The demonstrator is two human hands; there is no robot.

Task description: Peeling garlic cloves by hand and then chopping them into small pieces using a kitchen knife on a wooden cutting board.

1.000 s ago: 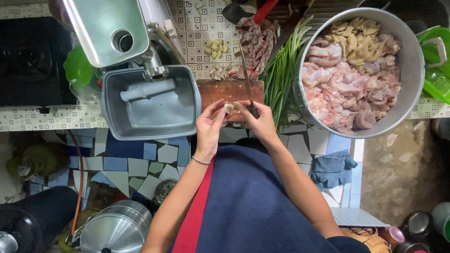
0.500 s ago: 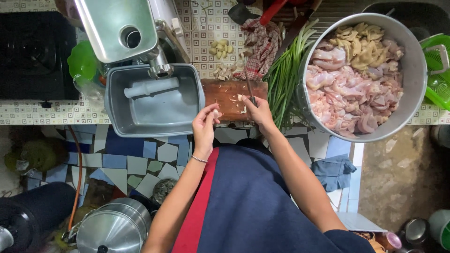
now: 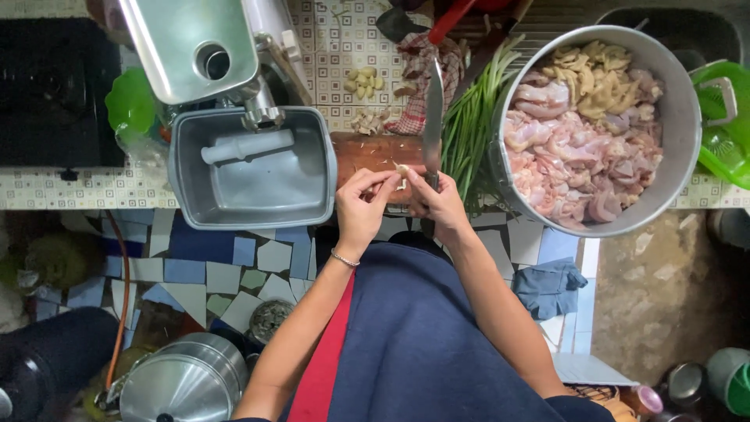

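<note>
My left hand (image 3: 361, 205) pinches a small pale garlic clove (image 3: 401, 172) over the wooden cutting board (image 3: 367, 152). My right hand (image 3: 441, 205) grips the handle of a long knife (image 3: 433, 117), whose blade points away from me, and its fingertips also touch the clove. Both hands meet at the board's near edge. Peeled garlic cloves (image 3: 364, 80) lie on the tiled counter beyond the board, with a small heap of garlic pieces (image 3: 366, 119) nearer.
A big metal pot (image 3: 678, 168) of raw chicken pieces stands at the right, green onions (image 3: 469, 125) beside it. At the left sits a grey tub (image 3: 187, 187) under a meat grinder (image 3: 191, 47). A black stove (image 3: 47, 94) is far left, a steel lid (image 3: 183, 383) on the floor.
The view has shifted slightly. My hands stayed together at the board's near edge, working the clove, and the knife blade now stands out upright over the board.
</note>
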